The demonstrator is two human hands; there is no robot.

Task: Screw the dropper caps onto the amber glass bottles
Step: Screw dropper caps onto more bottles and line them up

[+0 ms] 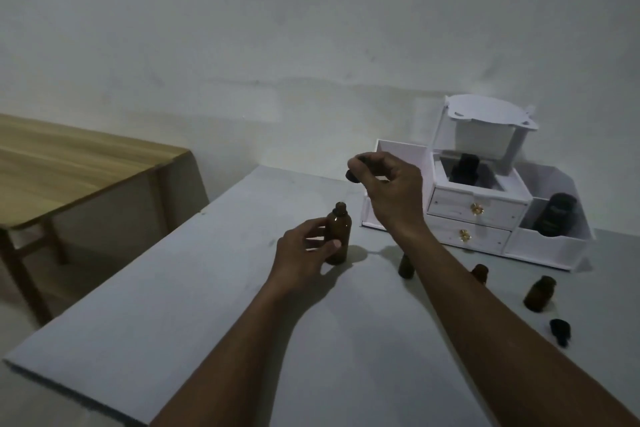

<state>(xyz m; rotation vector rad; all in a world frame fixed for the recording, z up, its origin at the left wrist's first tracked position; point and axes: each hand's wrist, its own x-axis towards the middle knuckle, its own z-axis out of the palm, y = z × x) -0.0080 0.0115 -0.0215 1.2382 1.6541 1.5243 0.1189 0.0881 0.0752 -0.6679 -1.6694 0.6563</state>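
An uncapped amber bottle stands upright on the grey table, and my left hand grips its side. My right hand hovers above and to the right of it, fingers closed on a black dropper cap that pokes out at the left. Three more amber bottles stand to the right: one partly behind my right forearm, one beyond it, and one further right. Another black dropper cap lies near the right edge.
A white drawer organiser stands at the back right and holds dark bottles in its top compartments. A wooden table stands to the left, across a gap. A bare wall runs behind.
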